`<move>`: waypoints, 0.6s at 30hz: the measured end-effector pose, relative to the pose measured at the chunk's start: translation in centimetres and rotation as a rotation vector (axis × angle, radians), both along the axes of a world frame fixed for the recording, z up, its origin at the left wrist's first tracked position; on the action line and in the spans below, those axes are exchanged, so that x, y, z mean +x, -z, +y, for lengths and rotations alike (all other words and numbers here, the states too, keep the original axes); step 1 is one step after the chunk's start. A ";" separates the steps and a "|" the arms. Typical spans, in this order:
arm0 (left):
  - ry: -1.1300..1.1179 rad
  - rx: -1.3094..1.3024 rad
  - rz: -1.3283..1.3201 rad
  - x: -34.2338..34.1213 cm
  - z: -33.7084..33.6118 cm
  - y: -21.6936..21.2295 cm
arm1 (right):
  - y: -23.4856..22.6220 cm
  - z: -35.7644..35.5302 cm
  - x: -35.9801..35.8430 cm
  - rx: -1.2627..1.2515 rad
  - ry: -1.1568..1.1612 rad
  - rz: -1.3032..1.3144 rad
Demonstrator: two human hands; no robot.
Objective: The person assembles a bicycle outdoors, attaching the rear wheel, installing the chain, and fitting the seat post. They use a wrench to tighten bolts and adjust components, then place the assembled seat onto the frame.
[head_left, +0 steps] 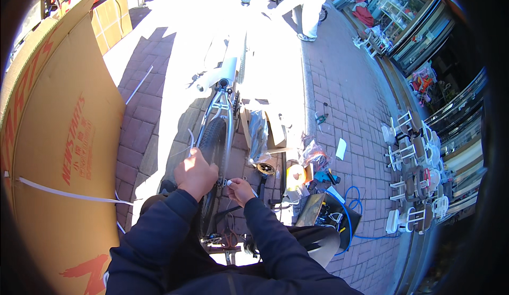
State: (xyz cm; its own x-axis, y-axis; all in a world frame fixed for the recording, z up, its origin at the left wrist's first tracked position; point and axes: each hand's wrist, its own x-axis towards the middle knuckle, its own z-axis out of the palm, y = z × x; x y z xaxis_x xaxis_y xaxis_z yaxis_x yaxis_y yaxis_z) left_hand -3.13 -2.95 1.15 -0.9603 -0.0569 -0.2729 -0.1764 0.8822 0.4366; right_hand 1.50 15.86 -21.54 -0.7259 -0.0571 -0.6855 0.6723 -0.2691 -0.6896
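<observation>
A bicycle with a silver frame stands before me, its rear wheel pointing toward me between my knees. At the left side of this wheel, my left hand is closed in a fist. A thin pale strip rises by its knuckles; what the fingers grip is hidden. On the wheel's other side, my right hand is closed in a pinch on a small white piece close to the lower end of the frame. The kind of piece is too small to tell.
A tall cardboard box stands close on my left. To the right lie a crank with chainring, a yellowish roll, an open tool box and a blue hose. White-framed seats line the shopfront. Another person stands ahead.
</observation>
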 end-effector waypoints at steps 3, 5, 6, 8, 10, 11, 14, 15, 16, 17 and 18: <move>0.014 0.000 0.015 0.0 -0.1 0.3 | 0.7 0.3 0.1 -0.067 0.115 0.078; 0.022 0.001 0.032 -0.1 -0.1 0.6 | 1.0 0.5 0.2 -0.053 0.195 0.047; 0.026 0.004 0.033 -0.1 -0.1 0.7 | 1.0 0.4 0.2 -0.044 0.136 0.086; 0.027 0.014 0.036 -0.2 -0.2 0.9 | 1.0 0.2 0.3 -0.014 0.086 0.124; 0.028 0.003 0.031 -0.1 -0.2 1.0 | 0.9 -0.2 0.3 0.073 0.040 0.171; 0.035 -0.011 0.034 -0.1 -0.2 0.9 | 0.9 -0.3 0.3 0.100 0.003 0.205; 0.031 0.009 0.029 -0.1 -0.2 0.7 | 0.9 -0.3 0.2 0.242 -0.073 0.217; 0.028 0.028 0.012 -0.1 -0.2 0.6 | 0.9 -0.2 0.1 0.299 -0.130 0.262; 0.028 0.021 -0.006 -0.1 -0.2 0.5 | 0.9 0.1 0.0 0.359 -0.171 0.304; 0.030 0.005 -0.010 -0.2 -0.3 0.5 | 0.9 0.4 -0.1 0.408 -0.214 0.305; 0.032 0.014 -0.017 -0.2 -0.3 0.4 | 0.9 0.6 -0.2 0.531 -0.282 0.404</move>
State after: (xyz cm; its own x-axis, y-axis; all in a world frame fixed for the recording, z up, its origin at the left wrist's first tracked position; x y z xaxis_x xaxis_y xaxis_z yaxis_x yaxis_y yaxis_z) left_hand -3.35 -3.22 0.71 -0.9569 -0.0227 -0.2894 -0.1559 0.8812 0.4464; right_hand 1.34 16.49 -22.48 -0.9352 -0.0132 -0.3538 0.3316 0.3175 -0.8884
